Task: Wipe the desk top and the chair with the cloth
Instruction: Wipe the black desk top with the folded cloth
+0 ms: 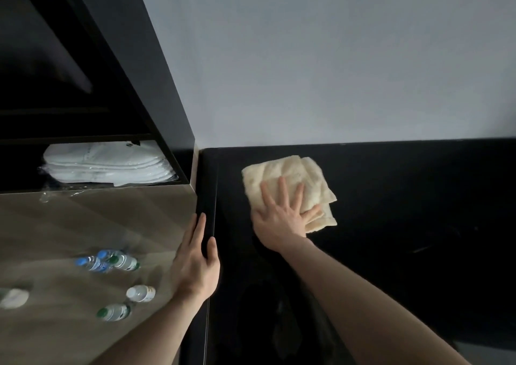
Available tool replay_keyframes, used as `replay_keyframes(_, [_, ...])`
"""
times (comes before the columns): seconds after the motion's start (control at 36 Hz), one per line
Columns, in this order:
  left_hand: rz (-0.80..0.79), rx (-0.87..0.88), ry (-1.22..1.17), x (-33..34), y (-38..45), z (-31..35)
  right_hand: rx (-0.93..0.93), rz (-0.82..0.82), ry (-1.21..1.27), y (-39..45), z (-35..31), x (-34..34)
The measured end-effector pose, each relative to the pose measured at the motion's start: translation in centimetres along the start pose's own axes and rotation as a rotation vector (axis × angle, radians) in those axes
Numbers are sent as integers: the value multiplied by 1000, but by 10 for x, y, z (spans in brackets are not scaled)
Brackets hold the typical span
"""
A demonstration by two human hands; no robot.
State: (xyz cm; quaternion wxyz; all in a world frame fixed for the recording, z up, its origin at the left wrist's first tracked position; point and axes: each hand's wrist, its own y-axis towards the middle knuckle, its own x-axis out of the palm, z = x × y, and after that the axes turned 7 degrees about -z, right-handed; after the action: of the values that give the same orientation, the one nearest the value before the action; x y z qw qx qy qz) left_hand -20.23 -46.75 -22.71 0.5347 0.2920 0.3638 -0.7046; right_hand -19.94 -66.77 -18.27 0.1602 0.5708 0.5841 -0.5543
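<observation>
So my right hand was pressed flat, fingers spread, on the folded cloth at the far left of the black desk top. Left hand lay open along the desk's left edge. Cloth looked soft and light, probably bunches easily, so a flat palm in the middle seemed best.

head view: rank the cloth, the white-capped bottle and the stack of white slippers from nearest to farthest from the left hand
From the left hand on the desk edge:
1. White-capped bottle, just left of it on the wood counter.
2. Cloth, to its right, under the right hand.
3. Stack of white slippers, up on the shelf.
</observation>
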Motion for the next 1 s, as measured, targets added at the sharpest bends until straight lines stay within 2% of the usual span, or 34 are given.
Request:
replay_keyframes(0.14, [-28,11,47,-5,-5,5,-183,-2,-98,-31,5,23])
replay_keyframes(0.31, [-39,30,157,-6,-5,11,-179,8,-142,-57,48,22])
replay_keyframes(0.44, [-5,105,277,-5,-12,15,-133,-1,-114,-78,84,19])
replay_keyframes(0.5, [-60,212,271,14,-18,50,-56,27,-76,-99,122,5])
replay_keyframes(0.61, [-113,308,286,29,-23,78,-19,25,-52,-106,149,-2])
replay_keyframes(0.78, [-305,485,330,74,-38,150,111,55,-8,-120,220,-24])
replay_keyframes(1.0, [-457,636,403,123,-40,225,270,83,84,-125,316,-63])
